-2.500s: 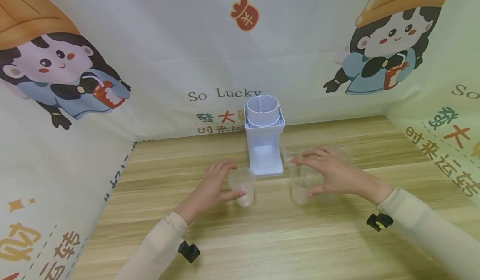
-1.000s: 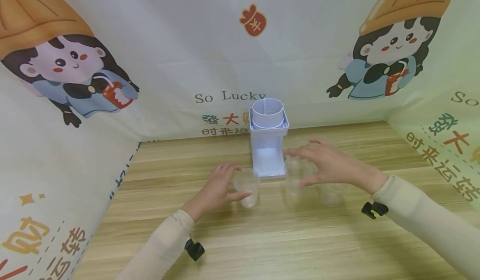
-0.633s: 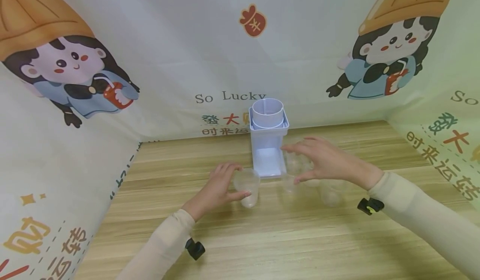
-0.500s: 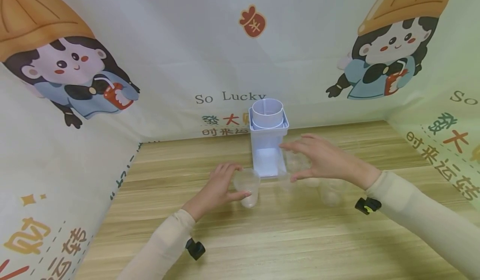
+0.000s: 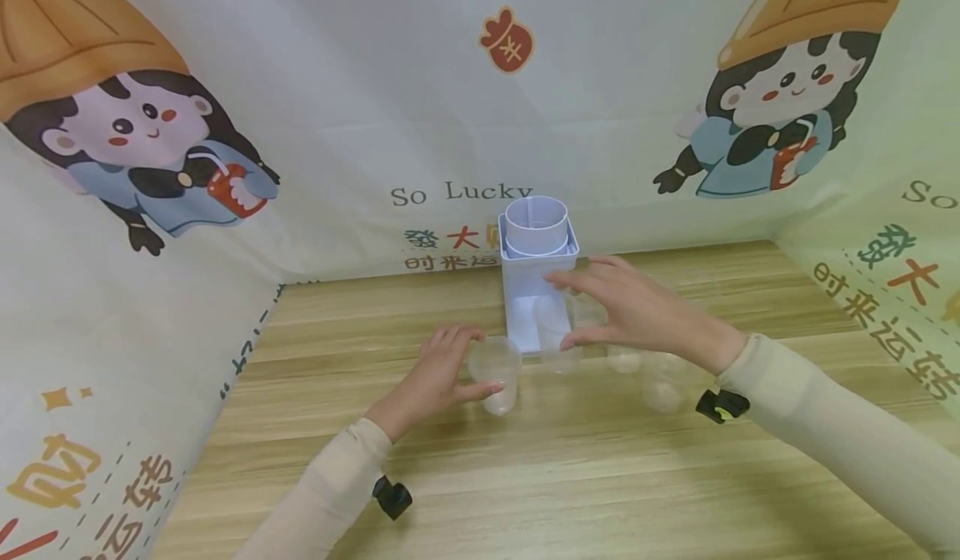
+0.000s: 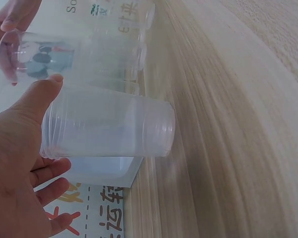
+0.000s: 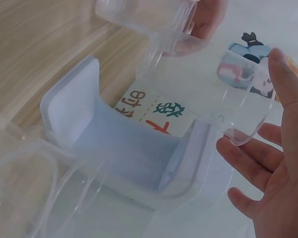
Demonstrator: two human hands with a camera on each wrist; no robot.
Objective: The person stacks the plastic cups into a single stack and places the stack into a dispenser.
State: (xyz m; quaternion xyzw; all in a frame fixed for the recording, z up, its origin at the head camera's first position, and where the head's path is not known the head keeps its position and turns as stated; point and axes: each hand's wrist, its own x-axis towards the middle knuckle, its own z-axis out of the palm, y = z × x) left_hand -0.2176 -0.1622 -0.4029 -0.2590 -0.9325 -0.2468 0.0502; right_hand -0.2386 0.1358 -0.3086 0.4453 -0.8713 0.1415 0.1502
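Note:
My left hand grips a stack of nested clear plastic cups, thumb on one side and fingers on the other near the rims. The stack stands on the wooden table just front-left of a pale lavender dispenser-like stand. My right hand holds a single clear plastic cup by its rim between thumb and fingers. In the head view this cup is faint and overlaps the stand's lower part. The right wrist view shows its base end close by the left hand's stack.
More clear cups stand on the wooden table right of the stand, partly behind the right hand and hard to make out. A round cylinder sits in the stand's square top. A printed cloth hangs behind and at both sides.
The right hand has carried its cup leftward, from beside the stand to in front of it, rising slightly. The left hand stays around its stack; the view has shifted slightly since the oldest frame.

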